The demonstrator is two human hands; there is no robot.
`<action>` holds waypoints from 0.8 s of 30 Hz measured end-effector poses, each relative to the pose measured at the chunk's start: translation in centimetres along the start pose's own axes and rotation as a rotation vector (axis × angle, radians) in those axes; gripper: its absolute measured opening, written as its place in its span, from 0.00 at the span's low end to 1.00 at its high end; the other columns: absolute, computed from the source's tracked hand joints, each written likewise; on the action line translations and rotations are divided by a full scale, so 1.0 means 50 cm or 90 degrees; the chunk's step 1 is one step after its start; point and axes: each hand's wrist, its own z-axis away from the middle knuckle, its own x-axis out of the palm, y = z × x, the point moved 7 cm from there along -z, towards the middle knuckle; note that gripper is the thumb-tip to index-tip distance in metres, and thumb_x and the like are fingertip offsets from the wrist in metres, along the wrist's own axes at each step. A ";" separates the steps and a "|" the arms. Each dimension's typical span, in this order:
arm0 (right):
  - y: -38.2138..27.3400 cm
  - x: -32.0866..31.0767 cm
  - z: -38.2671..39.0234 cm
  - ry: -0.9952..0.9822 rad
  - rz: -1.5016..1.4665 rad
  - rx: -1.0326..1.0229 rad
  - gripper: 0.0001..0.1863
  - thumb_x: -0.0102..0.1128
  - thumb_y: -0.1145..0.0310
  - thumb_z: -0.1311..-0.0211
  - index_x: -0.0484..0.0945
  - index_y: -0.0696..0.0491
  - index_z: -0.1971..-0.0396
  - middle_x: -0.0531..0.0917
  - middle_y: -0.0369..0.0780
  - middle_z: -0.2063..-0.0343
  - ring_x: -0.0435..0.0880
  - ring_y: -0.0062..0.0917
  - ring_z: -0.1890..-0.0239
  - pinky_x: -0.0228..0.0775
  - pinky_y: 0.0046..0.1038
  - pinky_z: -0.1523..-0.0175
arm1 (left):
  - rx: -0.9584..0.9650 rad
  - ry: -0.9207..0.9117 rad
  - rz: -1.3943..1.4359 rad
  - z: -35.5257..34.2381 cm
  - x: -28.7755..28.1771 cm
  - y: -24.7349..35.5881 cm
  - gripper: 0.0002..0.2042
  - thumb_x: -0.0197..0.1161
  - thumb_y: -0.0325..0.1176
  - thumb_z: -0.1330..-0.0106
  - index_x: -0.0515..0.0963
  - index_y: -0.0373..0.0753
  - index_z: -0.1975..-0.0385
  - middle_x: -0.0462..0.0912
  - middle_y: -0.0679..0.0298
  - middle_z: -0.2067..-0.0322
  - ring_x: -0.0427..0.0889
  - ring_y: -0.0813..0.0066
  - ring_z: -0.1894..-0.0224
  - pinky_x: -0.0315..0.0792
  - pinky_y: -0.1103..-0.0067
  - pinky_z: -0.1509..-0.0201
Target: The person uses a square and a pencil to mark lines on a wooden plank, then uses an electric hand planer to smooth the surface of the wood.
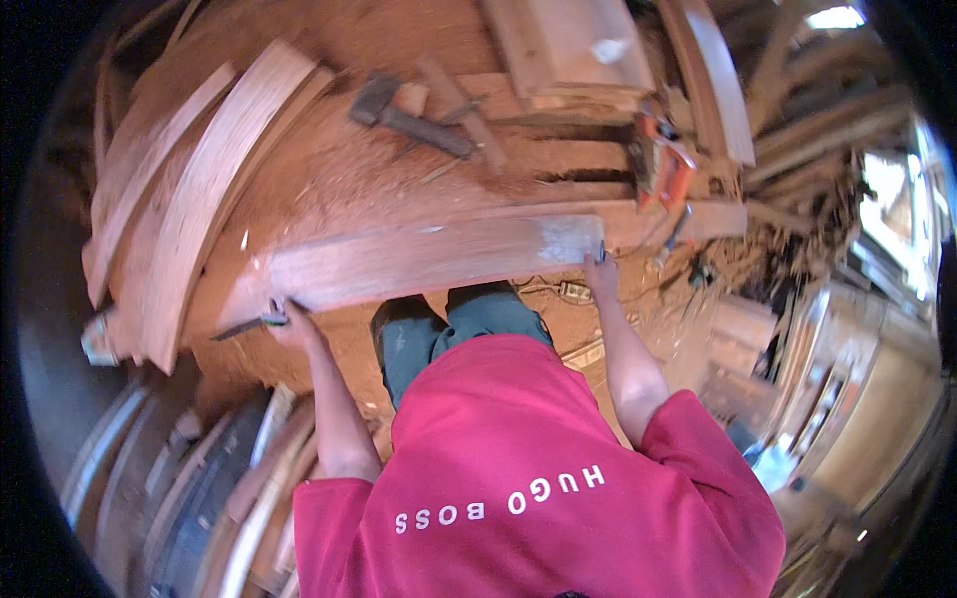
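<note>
A long, pale reddish wooden board (429, 261) lies across the sawdust-covered bench in front of my body. At its left end is my left hand (291, 325), closed round a tool with a thin dark blade (239, 330) that points out to the left; blur hides its exact kind. My right hand (601, 274) is at the board's right end, fingers closed on a small, dark, slim object (601, 249), perhaps a pencil. Whitish patches mark the board's face near my right hand.
Curved planks (224, 189) lie at left. A dark, heavy T-shaped tool (409, 118) rests beyond the board, and an orange power tool (665, 164) stands right of it. Thick boards (573, 50) are stacked at the far side. A power socket with cords (575, 291) lies below.
</note>
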 end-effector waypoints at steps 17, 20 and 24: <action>0.063 -0.096 -0.001 0.085 -0.283 0.149 0.19 0.65 0.56 0.41 0.74 0.58 0.65 0.80 0.47 0.67 0.79 0.37 0.61 0.70 0.37 0.54 | -0.073 -0.136 -0.169 -0.078 -0.035 0.119 0.19 0.60 0.34 0.37 0.75 0.25 0.51 0.82 0.57 0.62 0.80 0.67 0.68 0.75 0.72 0.64; -0.028 -0.146 -0.014 0.105 -0.262 0.044 0.18 0.65 0.58 0.42 0.76 0.60 0.69 0.80 0.49 0.71 0.81 0.40 0.64 0.71 0.39 0.57 | -0.117 -0.196 -0.244 -0.098 -0.028 0.263 0.17 0.60 0.34 0.37 0.77 0.25 0.55 0.83 0.56 0.64 0.79 0.70 0.70 0.72 0.73 0.68; -0.112 -0.184 -0.023 0.111 -0.162 -0.060 0.15 0.63 0.61 0.45 0.78 0.59 0.68 0.82 0.53 0.66 0.80 0.49 0.56 0.73 0.46 0.50 | -0.067 -0.276 -0.305 -0.112 0.001 0.279 0.15 0.63 0.35 0.40 0.78 0.26 0.64 0.82 0.56 0.67 0.77 0.73 0.72 0.69 0.73 0.69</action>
